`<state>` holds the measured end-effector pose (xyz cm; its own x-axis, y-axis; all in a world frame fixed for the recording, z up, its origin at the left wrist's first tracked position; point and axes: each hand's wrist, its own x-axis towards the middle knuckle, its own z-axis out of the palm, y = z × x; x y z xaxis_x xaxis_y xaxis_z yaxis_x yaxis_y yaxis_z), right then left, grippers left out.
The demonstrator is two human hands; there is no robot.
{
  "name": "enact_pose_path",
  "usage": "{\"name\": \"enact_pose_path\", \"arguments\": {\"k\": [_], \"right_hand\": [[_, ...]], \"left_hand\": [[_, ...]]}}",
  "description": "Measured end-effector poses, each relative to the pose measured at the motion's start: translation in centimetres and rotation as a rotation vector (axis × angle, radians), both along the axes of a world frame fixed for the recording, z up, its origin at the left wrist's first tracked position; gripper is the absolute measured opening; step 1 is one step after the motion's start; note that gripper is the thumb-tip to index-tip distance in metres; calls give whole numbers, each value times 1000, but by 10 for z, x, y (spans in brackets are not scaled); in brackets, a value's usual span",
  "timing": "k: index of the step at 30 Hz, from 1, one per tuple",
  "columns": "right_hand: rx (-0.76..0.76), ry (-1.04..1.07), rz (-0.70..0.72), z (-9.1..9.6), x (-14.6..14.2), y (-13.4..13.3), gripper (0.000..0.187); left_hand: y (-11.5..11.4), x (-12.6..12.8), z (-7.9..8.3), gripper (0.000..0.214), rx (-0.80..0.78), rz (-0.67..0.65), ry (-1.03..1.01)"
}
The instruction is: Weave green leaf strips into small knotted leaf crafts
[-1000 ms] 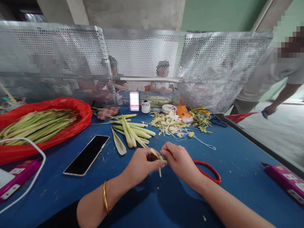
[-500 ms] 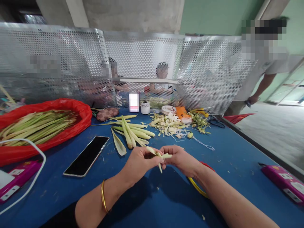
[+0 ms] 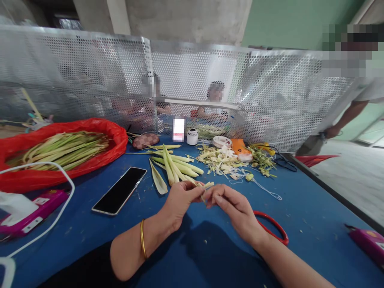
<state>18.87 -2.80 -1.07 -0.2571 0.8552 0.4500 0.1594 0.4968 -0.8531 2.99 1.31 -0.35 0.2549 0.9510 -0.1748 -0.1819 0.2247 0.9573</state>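
My left hand (image 3: 183, 200) is closed in a pinch around a small folded piece of pale green husk (image 3: 207, 185), which looks like corn husk. Beside it, my right hand (image 3: 232, 206) has its fingers curled together at the near end of that piece; what lies between the fingertips is too small to make out. Just beyond my left hand lies a fan of long husk leaves (image 3: 171, 168). A pile of torn husk scraps (image 3: 220, 160) sits past my right hand. Near my right wrist a red loop handle (image 3: 274, 226) rests on the blue table, partly covered by the forearm.
To the left are a phone (image 3: 120, 192), a red bag (image 3: 118, 140) of long green strips and a purple power strip (image 3: 45, 210) with a white cable. A perforated metal screen (image 3: 192, 64) closes the back. A person (image 3: 357, 112) stands at the right.
My right hand has turned, its fingers curling down at the husk piece. The loose end that hung below the fingers no longer shows. The whole view has shifted, with things sitting further right.
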Motion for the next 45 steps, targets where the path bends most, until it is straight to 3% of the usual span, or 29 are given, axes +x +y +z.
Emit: {"name": "enact_pose_path", "arguments": {"k": [2,5,11,18,23,27,35,45], "right_hand": [[-106,85,29,-5,-3,2,23],[-134,35,-8,-12,-6,3,26],[26,-206,-58,-9,-9,-6,23],[118,-258,-75,-9,-12,-10,20],[175,-290,-45,-12,-15,-13,20],[63,-193,-8,-6,-9,-9,21],[-97,60,-100,12,13,9,27],[-447,212,-117,-10,11,22,21]], "left_hand": [[0,1,-2,20,-3,7,10],[0,3,-6,21,7,20,12],[-2,5,-9,17,34,63,0],[-4,6,-8,15,18,101,6],[0,4,-9,12,59,41,93],[6,2,-11,13,119,-65,204],[4,1,-16,9,207,-288,325],[-12,-2,-4,4,586,-441,590]]}}
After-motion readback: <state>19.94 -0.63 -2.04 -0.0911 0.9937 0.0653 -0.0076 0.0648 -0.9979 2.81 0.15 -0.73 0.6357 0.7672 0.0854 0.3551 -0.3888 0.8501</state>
